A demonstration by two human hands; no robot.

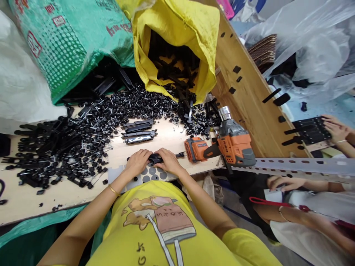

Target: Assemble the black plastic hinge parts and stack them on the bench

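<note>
Both of my hands meet at the table's front edge over a black plastic part [155, 159]. My left hand [139, 162] grips its left end with bent fingers, and my right hand [168, 162] grips the other side. A dark forked piece [180, 154] sticks out to the right of my right hand. Fingers hide much of the part, so its full shape cannot be made out. Beneath the hands lies a grey sheet with round dots [152, 170]. Just beyond them, several long black folded parts [140, 136] lie side by side.
An orange cordless power tool [235, 144] lies to the right. Black-headed metal pins [133, 101] and black plastic pieces [58, 144] are heaped around the work spot. A yellow sack [174, 18] and a green sack [83, 33] stand behind. Co-workers' hands [337, 129] show at far right.
</note>
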